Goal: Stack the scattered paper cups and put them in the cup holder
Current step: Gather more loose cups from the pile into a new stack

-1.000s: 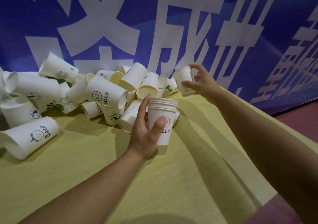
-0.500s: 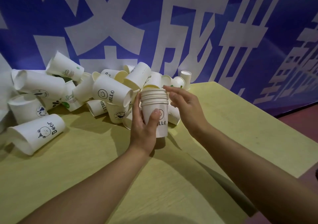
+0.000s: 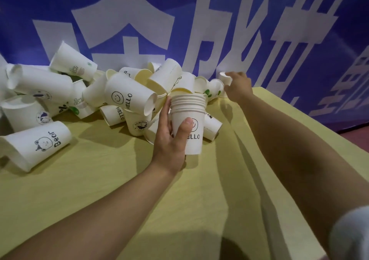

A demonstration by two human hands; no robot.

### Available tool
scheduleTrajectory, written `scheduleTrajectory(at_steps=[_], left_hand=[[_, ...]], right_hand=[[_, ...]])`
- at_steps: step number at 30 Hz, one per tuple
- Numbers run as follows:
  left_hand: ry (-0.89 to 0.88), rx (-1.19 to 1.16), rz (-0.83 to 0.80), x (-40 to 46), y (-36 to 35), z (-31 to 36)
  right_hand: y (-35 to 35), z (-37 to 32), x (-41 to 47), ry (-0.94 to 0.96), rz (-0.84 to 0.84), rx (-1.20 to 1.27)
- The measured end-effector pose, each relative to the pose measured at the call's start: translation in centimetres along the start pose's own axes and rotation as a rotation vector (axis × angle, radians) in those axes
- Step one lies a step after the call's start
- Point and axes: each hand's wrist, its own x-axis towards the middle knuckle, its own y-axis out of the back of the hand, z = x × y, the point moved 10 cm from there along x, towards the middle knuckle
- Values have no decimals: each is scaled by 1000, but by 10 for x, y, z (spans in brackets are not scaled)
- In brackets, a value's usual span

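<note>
The stacking step is in hand. The left hand (image 3: 169,139), at the frame's centre, grips a nested stack of white paper cups (image 3: 188,120) printed "HELLO", thumb across the front and fingers behind, holding it upright above the yellow-green tabletop (image 3: 119,189). The right hand (image 3: 237,88), at upper right, reaches a small white paper cup (image 3: 224,78) standing against the blue banner with white characters (image 3: 219,20); its fingers touch the cup, but whether they have closed on it I cannot tell. Next, that cup must be lifted, brought mouth-up over the stack and dropped in squarely. A jumbled pile of white paper cups (image 3: 127,98) crowds the upper left, just behind the stack. No cup holder is in view.
</note>
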Motion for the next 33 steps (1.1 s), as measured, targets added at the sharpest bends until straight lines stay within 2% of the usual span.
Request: scheduleTrajectory(at_steps=[4,9,16,21,24,28,33], left_hand=[[5,11,1,2,1,-4],[8,24,7,4,2,-6],[15,21,-1,1,1,-4],[8,16,8,0,1,-2],[4,34,9,-1,2,-2],[10,43,5,-1,3,-3],[9,53,-13,-2,1,-1]], right_hand=[[-15,5,16,6,-18,-69],[7,9,7,-33,183,87],[47,19,-66,-29,230,242],[69,35,-153,-39,164,371],[65,44,-188,-126,22,424],[50,45,-208,-140,-218,271],[51,15,-185,-79,-330,150]])
